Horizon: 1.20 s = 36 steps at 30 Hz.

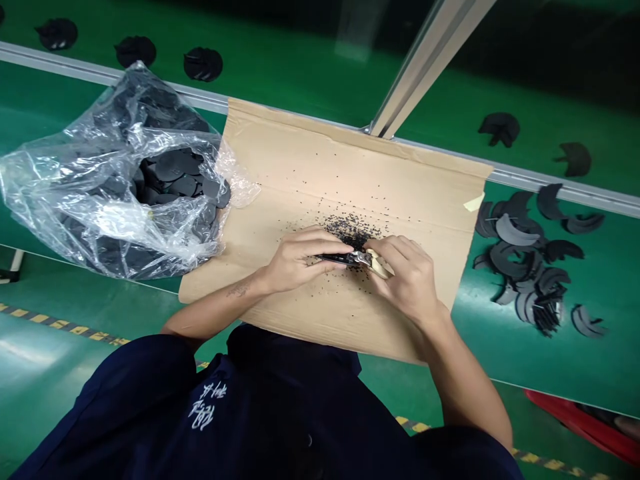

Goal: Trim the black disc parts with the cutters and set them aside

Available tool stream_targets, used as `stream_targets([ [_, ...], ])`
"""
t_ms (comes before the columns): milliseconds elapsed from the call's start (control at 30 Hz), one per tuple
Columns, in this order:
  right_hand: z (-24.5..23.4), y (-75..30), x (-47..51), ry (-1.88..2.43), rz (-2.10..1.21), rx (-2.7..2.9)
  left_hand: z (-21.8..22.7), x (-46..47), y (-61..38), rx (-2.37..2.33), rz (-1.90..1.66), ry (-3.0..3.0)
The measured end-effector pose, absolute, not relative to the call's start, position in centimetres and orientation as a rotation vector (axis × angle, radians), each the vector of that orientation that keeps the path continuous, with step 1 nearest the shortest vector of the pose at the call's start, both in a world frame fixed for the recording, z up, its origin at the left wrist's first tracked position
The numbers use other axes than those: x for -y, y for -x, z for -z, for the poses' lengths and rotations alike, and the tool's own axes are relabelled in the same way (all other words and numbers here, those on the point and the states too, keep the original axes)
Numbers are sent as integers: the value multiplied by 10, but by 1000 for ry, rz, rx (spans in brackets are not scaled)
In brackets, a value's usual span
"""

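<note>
Beyond the dark shirt [280, 400], I see left fingers [325, 247] pinching a black piece [332, 257], right fingers [395, 251] gripping pale-handled nippers [363, 258]; I'd keep cuts small, steady.

green counter [550, 363], glossy under light, edged along the far side by a pale metal rail [45, 63]. beyond, a green surface [280, 83] fading into darkness; above the rail, a metal post [425, 67]. below, shiny green floor [40, 393] with yellow-and-dark striped tape [60, 325].
</note>
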State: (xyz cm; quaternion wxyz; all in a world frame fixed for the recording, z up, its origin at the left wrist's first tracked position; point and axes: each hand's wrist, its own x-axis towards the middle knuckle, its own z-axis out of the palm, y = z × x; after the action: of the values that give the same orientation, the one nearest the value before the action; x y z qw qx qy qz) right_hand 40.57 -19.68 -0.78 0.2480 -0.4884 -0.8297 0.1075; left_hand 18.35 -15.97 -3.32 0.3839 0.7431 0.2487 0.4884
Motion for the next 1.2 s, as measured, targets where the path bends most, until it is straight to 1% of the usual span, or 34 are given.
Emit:
stream_targets([
  [100, 6, -406, 198, 1332, -228, 2282, 34, 159, -183, -629, -1248, -1906],
  [367, 1, -404, 198, 1337, 76, 2401, 37, 162, -185, -640, -1249, -1862],
  [433, 2, -404, 197, 1339, 20, 2383, 37, 163, -185, -631, -1252, -1840],
  [533, 8, -404, 196, 1298, -349, 2292, 35, 162, -185, -626, -1253, -1835],
  [567, 10, -405, 195, 1298, -441, 2255, 34, 162, -185, -631, -1254, -1844],
  [600, 11, -405, 195, 1320, -465, 2238, 34, 161, -185, -635, -1256, -1861],
  [633, 12, -405, 195, 1363, -414, 2244, 33, 160, -185, -641, -1252, -1884],
  [767, 2, -407, 197, 1513, -3, 2406, 34, 159, -185, -686, -1156, -2022],
  [833, -5, -411, 198, 1520, 58, 2465, 36, 159, -184, -708, -1117, -2057],
  [900, -10, -416, 198, 1513, -3, 2435, 37, 159, -183, -724, -1128, -2034],
  [1033, -8, -418, 200, 1403, -493, 2159, 35, 160, -183, -714, -1160, -1929],
  [1067, -6, -415, 201, 1354, -553, 2115, 35, 160, -183, -693, -1165, -1926],
  [1133, -3, -408, 204, 1282, -464, 2142, 37, 160, -183, -654, -1170, -1972],
  [1200, -5, -401, 208, 1238, -235, 2258, 40, 161, -182, -655, -1146, -2083],
])
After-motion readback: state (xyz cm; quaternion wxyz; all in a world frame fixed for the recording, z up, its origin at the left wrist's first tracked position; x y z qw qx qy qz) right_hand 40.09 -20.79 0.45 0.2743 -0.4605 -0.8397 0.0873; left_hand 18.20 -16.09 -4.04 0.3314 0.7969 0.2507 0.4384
